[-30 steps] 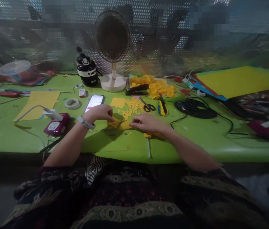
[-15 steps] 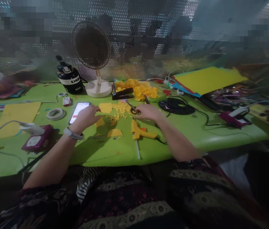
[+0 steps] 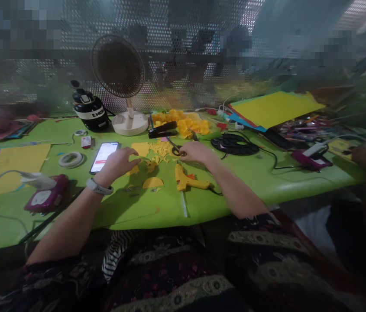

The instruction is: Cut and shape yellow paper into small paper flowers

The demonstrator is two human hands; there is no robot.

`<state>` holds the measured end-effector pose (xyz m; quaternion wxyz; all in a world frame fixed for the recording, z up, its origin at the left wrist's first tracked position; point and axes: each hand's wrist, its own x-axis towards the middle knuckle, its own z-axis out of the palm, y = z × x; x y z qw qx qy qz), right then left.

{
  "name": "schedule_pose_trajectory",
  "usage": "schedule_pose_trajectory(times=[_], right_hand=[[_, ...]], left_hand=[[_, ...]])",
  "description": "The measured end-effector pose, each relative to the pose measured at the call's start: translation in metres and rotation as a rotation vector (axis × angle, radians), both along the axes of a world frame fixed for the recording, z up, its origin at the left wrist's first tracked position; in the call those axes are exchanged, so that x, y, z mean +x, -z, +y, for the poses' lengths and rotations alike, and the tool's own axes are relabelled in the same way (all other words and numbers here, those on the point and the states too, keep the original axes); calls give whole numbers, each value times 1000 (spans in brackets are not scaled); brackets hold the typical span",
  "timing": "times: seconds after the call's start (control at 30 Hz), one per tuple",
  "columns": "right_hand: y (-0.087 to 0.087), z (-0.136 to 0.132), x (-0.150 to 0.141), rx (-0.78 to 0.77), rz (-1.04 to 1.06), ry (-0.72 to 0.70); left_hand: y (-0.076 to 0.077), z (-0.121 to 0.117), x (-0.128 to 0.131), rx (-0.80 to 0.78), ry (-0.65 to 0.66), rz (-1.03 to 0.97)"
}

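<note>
Green tabletop (image 3: 299,184), centre: right hand (image 3: 196,151) touches scissors (image 3: 175,151) (grip unclear), left hand (image 3: 120,160) unclenched; upper left, black bottle (image 3: 93,123) with half-legible lettering

White-based fan (image 3: 118,65) beside a black bottle (image 3: 91,114), with a pale tape ring (image 3: 69,165) nearer.

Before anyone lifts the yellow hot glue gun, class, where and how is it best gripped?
Probably by its handle, coming from the near right: the yellow hot glue gun lies on its side, handle pointing right, nozzle end facing away, glue stick jutting toward the person.
</note>
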<state>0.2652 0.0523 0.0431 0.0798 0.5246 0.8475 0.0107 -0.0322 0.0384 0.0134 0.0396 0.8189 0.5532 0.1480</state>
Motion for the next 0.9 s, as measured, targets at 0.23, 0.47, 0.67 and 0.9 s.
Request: schedule_pose_trajectory(times=[0.23, 0.47, 0.67, 0.9], right_hand=[[6, 5, 4, 30, 26, -25], [7, 4, -3, 26, -17, -22], [19, 7, -8, 86, -20, -78], [9, 13, 11, 87, 116, -60]], left_hand=[[-1, 0, 2, -14, 19, 1], [-1, -1, 3, -39, 64, -13], [1, -2, 6, -53, 85, -5], [-11, -12, 13, -71, 79, -26]])
